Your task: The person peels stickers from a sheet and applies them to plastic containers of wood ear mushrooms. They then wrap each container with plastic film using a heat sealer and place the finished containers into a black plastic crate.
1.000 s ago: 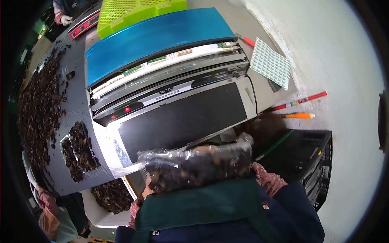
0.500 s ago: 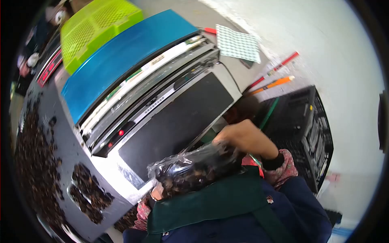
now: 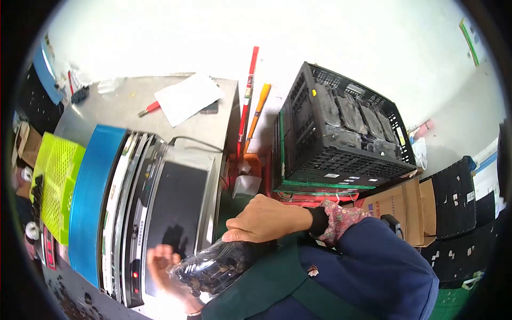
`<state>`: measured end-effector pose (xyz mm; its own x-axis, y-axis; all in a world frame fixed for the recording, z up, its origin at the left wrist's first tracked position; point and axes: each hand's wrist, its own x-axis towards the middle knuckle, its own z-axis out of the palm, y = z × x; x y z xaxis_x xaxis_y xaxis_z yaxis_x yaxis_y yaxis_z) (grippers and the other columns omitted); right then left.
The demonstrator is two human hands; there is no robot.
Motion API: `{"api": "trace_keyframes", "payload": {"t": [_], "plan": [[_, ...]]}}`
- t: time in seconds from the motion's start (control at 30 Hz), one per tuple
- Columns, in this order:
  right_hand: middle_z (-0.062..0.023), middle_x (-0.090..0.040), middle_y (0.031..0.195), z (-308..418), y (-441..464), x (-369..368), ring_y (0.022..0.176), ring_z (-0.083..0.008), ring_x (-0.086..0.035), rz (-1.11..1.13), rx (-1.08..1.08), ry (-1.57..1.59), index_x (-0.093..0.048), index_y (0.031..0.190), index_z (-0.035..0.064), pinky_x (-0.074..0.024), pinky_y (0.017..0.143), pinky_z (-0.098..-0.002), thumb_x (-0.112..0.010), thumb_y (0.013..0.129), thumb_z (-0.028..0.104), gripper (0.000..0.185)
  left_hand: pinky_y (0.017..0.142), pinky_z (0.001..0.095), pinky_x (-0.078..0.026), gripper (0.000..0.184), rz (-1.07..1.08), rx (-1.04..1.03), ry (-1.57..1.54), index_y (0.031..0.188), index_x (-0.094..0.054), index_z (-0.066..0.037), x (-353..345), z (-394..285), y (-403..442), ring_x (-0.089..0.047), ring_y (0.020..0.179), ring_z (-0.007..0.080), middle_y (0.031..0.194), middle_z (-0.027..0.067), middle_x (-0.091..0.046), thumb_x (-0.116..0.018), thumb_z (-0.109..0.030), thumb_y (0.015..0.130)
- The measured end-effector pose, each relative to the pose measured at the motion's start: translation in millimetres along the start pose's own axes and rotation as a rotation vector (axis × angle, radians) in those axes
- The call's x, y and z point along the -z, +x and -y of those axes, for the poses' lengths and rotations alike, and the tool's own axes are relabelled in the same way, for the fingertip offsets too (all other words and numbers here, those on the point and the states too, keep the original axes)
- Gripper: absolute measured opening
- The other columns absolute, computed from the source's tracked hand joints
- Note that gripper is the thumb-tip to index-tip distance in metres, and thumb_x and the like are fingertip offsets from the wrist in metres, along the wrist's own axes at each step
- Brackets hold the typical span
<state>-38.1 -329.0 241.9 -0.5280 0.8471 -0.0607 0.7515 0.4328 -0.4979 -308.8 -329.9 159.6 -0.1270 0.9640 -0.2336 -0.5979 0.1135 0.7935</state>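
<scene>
A clear plastic bag of dark brown pieces [image 3: 213, 266] lies against the front of my dark green apron. My right hand [image 3: 266, 220] is closed on the bag's upper right end. My left hand [image 3: 168, 269], blurred, is raised at the bag's left end with its fingers apart, over the edge of the sealing machine. The machine's black plate [image 3: 176, 205] lies just left of the bag, and its blue cover [image 3: 95, 205] is farther left.
A black crate [image 3: 298, 154] holding several dark packs stands at the right, by a cardboard box [image 3: 397, 210]. Red [image 3: 249, 90] and orange [image 3: 260, 109] poles lean by the wall. A yellow-green basket [image 3: 56, 181] is at the left. A white sheet [image 3: 189, 98] lies on the table.
The view has swung right, bringing the filled crate fully into sight. My right hand still grips the bag's end; my left hand's fingers have come away from the bag's left end and spread.
</scene>
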Motion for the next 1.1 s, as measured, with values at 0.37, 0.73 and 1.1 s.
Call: {"api": "trace_keyframes", "payload": {"t": [0.37,0.73,1.1], "plan": [[-0.0147,-0.056,0.056,-126.9,-140.1,61.6,0.049,-0.0336,-0.056,-0.437,-0.097,-0.034,-0.063,0.070,0.0081,-0.0447,0.047,-0.0399,-0.059,0.088,0.041,0.037,0.108,0.0586,-0.029,0.091,0.933,0.422,-0.122,0.144,-0.031,-0.003,-185.7,73.5,-36.1,-0.034,0.134,0.0410,0.146,0.0266,-0.030,-0.049,-0.069,0.083],[-0.0014,-0.041,0.051,-316.0,-359.8,205.7,0.054,-0.0071,-0.039,-0.894,-0.945,-0.031,-0.065,0.078,-0.0067,-0.0342,0.048,-0.0282,-0.054,0.093,0.049,0.059,0.107,0.0415,-0.032,0.047,0.988,-0.296,0.635,0.124,-0.055,0.002,-324.3,183.9,-23.1,-0.042,0.131,0.0309,0.129,0.0170,-0.053,-0.055,-0.034,0.094],[0.0058,-0.045,0.056,-355.8,-411.5,224.8,0.056,-0.0040,-0.038,-0.949,-0.999,0.124,-0.062,0.067,-0.0009,-0.0330,0.050,-0.0245,-0.055,0.093,0.049,0.057,0.104,0.0526,-0.033,0.026,1.042,-0.909,1.008,0.082,-0.064,0.000,-352.6,236.6,-28.0,-0.038,0.128,0.0487,0.129,0.0216,-0.052,-0.052,-0.020,0.092]]}}
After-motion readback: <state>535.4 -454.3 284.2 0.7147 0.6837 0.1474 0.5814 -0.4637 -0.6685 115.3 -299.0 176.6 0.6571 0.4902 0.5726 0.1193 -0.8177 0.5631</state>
